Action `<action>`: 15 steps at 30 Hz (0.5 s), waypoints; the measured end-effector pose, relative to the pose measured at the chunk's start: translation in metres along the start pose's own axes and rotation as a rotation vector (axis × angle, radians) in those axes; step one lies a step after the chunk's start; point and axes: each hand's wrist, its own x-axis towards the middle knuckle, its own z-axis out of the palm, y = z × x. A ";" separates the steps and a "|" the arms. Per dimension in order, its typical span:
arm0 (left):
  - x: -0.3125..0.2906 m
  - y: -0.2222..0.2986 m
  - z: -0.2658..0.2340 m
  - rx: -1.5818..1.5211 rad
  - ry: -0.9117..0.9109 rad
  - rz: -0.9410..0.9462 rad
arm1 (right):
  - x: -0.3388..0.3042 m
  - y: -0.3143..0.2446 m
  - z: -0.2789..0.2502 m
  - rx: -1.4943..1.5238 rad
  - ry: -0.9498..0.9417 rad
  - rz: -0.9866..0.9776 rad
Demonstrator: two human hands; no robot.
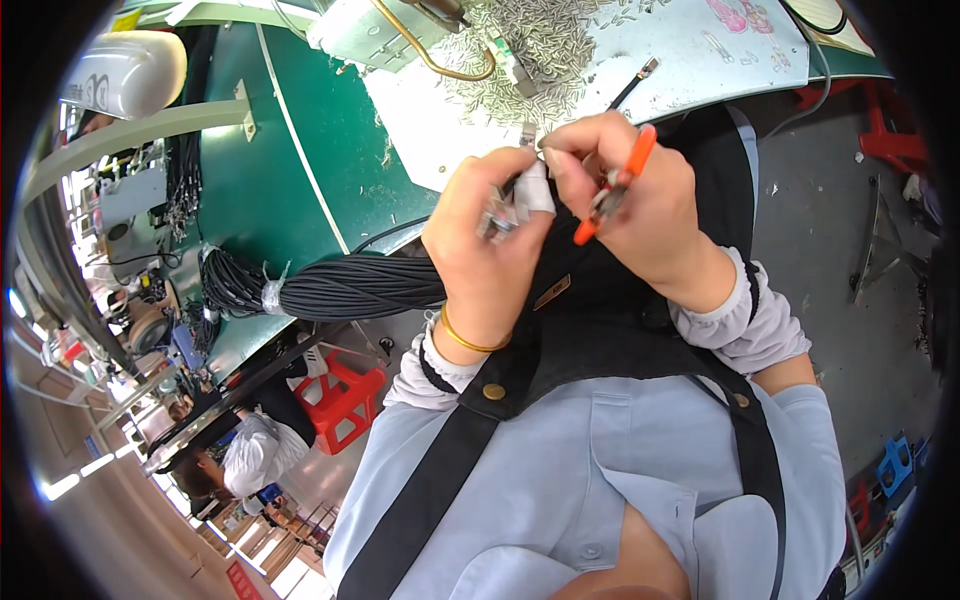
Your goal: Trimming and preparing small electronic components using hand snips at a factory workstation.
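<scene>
My left hand (482,220) is closed over the near edge of the white work surface. A small metal connector (528,132) sticks out at its fingertips, and blurred silvery pieces (497,220) show in the palm. Something white, like a wrap (536,190), is around or beside the thumb; I cannot tell which. Orange-handled pliers (640,152) lie across my right hand (645,210), which is closed round them, its thumb and forefinger pinched close to the connector. A thick bundle of black cables (360,287) runs behind my left wrist.
Many small metal pins (535,65) are heaped on the white board (680,75), beside a bench machine (375,35) with a bent brass tube. One black cable end with a metal connector (648,70) lies at right. A red stool (342,400) and another person (262,450) are at left.
</scene>
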 end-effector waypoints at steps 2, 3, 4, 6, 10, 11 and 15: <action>0.002 0.002 -0.004 -0.177 -0.005 -0.194 | 0.001 0.000 -0.001 0.133 0.005 0.076; 0.003 0.004 -0.007 -0.354 -0.010 -0.389 | 0.003 0.000 -0.003 0.259 -0.051 0.183; 0.003 0.005 -0.008 -0.530 -0.014 -0.583 | 0.005 -0.001 -0.006 0.385 -0.106 0.290; 0.002 0.005 -0.008 -0.493 0.002 -0.504 | 0.010 -0.005 -0.010 0.513 -0.164 0.397; 0.000 0.006 -0.008 -0.349 0.028 -0.302 | 0.015 -0.015 -0.012 0.695 -0.196 0.651; 0.000 0.007 -0.008 -0.277 0.024 -0.259 | 0.014 -0.015 -0.011 0.662 -0.159 0.629; 0.003 0.009 -0.008 -0.417 0.038 -0.368 | 0.009 -0.009 -0.016 0.385 -0.176 0.491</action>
